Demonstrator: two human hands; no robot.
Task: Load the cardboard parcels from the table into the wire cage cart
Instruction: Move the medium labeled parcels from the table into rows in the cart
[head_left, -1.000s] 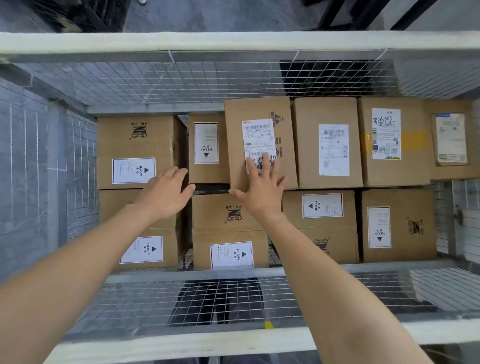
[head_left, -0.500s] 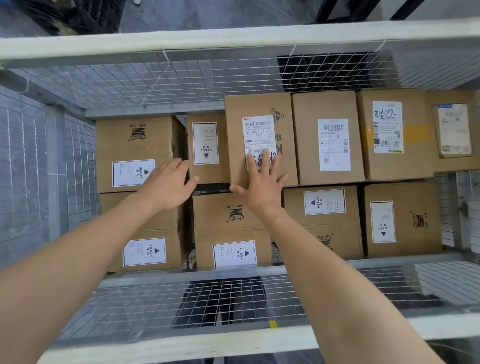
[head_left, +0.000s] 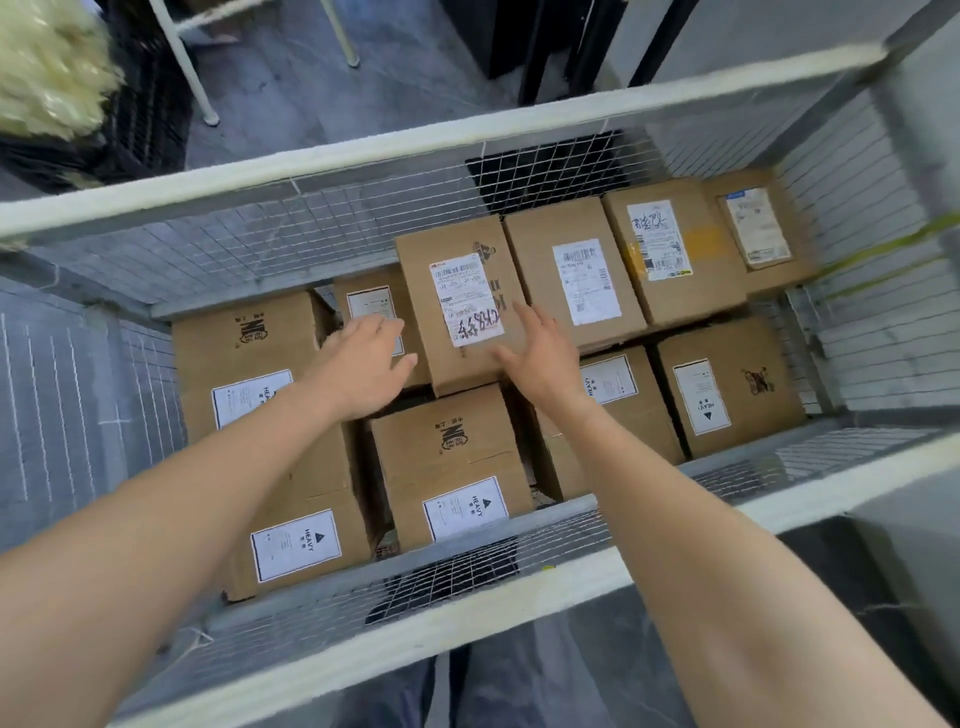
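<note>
Wire cage cart (head_left: 363, 652): one layer of cardboard parcels, two rows, packed side by side.

Item in hand: tall parcel with scrawled shipping label (head_left: 462, 306), middle of the far row, standing proud of its neighbours.

Left hand (head_left: 363, 369): fingers straight, grasping nothing, just beside the parcel's left face.

Right hand (head_left: 540, 353): spread flat at its near right corner; contact uncertain.

Step, as judged: seating this parcel, nearly done.

Next move calls for: lifting both arms over the near rim and fetching another parcel from the table, which is out of view.
</note>
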